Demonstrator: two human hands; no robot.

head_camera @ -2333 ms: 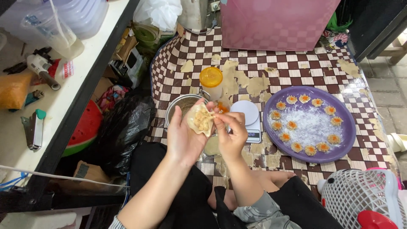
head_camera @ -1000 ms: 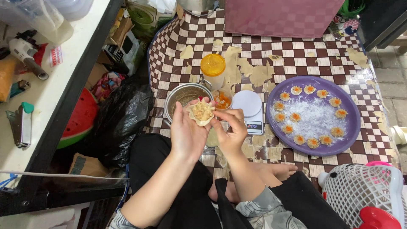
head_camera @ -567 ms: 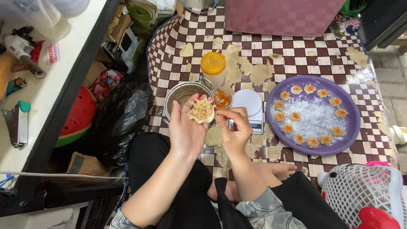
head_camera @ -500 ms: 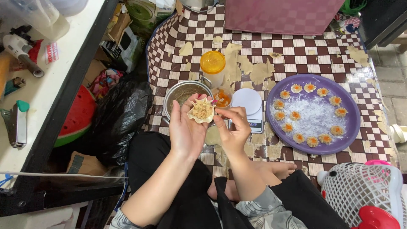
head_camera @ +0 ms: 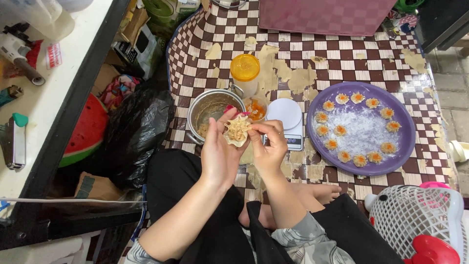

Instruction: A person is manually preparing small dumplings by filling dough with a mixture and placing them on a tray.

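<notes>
Here, I read this off the head camera, placing everything against the purple plate.

Left hand: my left hand is raised left of the purple plate, fingers curled narrow around a dumpling, which rests on its fingertips with the open top facing up.

Right hand: my right hand sits between the left hand and the plate, thumb and forefinger pinched onto the dumpling's right edge; I cannot tell whether it holds anything else.

Dumpling: pale wrapper, ruffled rim, tan filling showing; it hangs in the air above the near rim of the metal pot, well left of the plate.

Metal pot: the metal pot stands left of the plate, beyond my left hand, with some tan filling on its floor.

Small bowl: a small bowl of orange bits sits just right of the pot, nearer the plate.

Scale: a white kitchen scale lies just beside the plate's left rim, touching or nearly touching the bowl.

Jar: a jar with an orange lid stands beyond the pot, up and left of the plate.

Plate: it bears a ring of finished dumplings with orange tops, on a white dusting.

Table: the checkered table carries it all, its covering peeled in patches.

Fan: a white fan sits on the near side of the plate.
</notes>
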